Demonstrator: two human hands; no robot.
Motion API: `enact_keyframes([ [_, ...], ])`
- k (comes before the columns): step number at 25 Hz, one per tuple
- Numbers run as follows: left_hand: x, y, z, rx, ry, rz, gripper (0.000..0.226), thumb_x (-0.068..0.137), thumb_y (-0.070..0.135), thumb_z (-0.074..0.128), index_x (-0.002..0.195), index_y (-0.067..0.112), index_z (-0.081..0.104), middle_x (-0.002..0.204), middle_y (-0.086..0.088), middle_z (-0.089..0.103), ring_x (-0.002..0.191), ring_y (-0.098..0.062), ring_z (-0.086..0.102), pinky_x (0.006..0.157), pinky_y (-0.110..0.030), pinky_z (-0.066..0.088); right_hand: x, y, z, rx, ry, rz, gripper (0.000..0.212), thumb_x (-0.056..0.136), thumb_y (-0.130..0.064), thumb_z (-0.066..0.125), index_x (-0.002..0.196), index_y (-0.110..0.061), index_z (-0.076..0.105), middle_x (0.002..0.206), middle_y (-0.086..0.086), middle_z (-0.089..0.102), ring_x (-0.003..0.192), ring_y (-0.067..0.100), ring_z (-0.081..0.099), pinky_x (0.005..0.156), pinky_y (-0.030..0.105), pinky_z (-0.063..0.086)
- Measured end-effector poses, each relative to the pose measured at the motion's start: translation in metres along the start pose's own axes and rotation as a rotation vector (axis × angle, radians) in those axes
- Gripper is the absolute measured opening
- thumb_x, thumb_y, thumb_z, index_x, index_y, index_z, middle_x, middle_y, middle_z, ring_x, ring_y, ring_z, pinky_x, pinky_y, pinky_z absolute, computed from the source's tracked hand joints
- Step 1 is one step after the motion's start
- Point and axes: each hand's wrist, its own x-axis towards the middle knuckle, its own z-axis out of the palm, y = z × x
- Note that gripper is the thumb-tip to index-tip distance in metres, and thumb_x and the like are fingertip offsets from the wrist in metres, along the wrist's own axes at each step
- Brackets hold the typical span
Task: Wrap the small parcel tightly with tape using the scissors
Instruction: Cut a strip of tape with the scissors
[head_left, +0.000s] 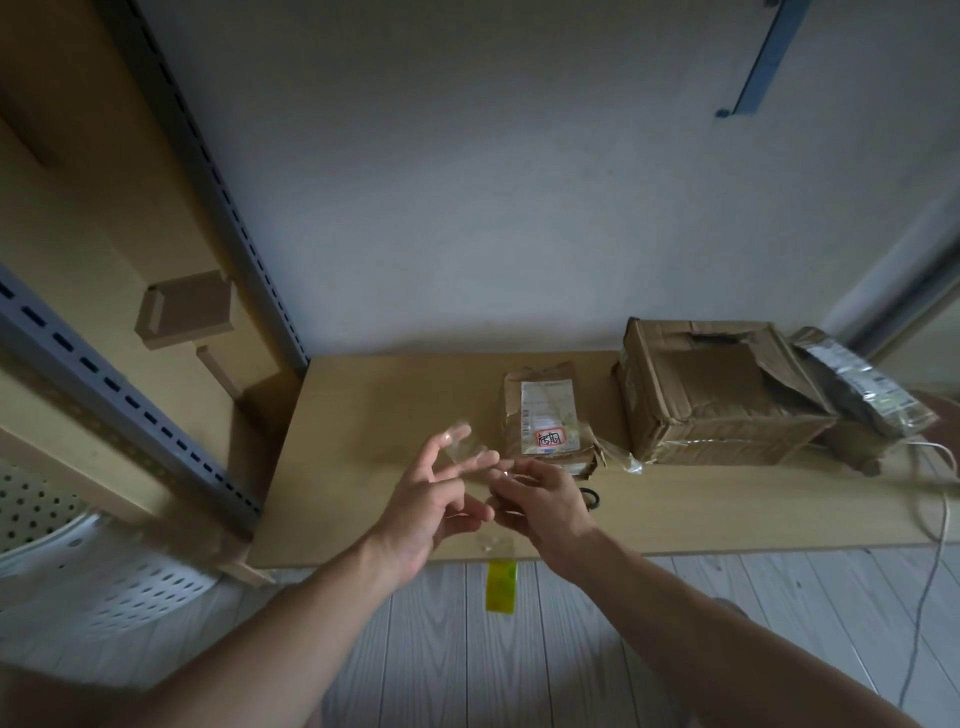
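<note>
The left hand (431, 499) was held up over the near edge of the table (363, 415), with its fingers spread open. A strip of clear tape (462, 441) seemed to be stuck across its fingertips. The right hand (540, 499) was just beside it, touching or almost touching. Its fingers were pinched together, maybe on the other end of the tape, but that end was too hard to see.

The small parcel (548, 421) lay flat on the table, farther away than both hands and a little to the right. It had a white label (549, 410) on top. Its long side ran from near to far. The right hand was nearer to it than the left hand, and its fingers were close to the parcel's near end.

A black loop (592, 499) peeked out from behind the right hand. It was likely a handle of the scissors, but most of them were hidden.

A bigger torn box (717, 395) sat to the right of the parcel, well apart from the hands. A yellow-green bit (501, 587) hung down below the table edge, under the hands. It could be part of the tape roll.

To stick the tape on, the hands would likely need to move away and to the right.
</note>
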Motion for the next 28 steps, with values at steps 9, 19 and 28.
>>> enact_keyframes([
  [9,0.019,-0.001,0.039,0.021,0.218,0.077,0.027,0.091,0.018,0.071,0.117,0.02,0.062,0.111,-0.002,0.075,0.042,-0.015,0.046,0.046,-0.019,0.04,-0.021,-0.009,-0.004,0.028,0.281,-0.11,0.012,0.087,-0.008,0.075,0.078,-0.006,0.068,0.061,0.005,0.062,0.048,0.011,0.051,0.05,0.025,0.044],
  [19,0.071,0.015,0.067,0.225,0.223,0.111,0.011,0.087,0.015,0.074,0.095,0.007,0.072,0.064,0.007,0.065,0.048,-0.003,0.048,0.046,-0.018,0.039,-0.026,-0.023,-0.048,0.042,0.334,-0.13,0.017,0.091,-0.016,0.072,0.077,-0.012,0.063,0.061,0.002,0.056,0.048,0.011,0.05,0.047,0.025,0.04],
  [28,0.118,-0.004,0.082,0.575,0.321,0.094,0.078,0.068,0.048,0.082,0.132,0.03,0.042,0.129,-0.008,0.041,0.118,-0.024,0.044,0.1,-0.044,0.041,0.002,-0.058,-0.107,0.079,0.293,-0.292,0.012,0.087,-0.003,0.07,0.088,-0.015,0.068,0.083,0.005,0.068,0.08,0.019,0.063,0.069,0.03,0.049],
])
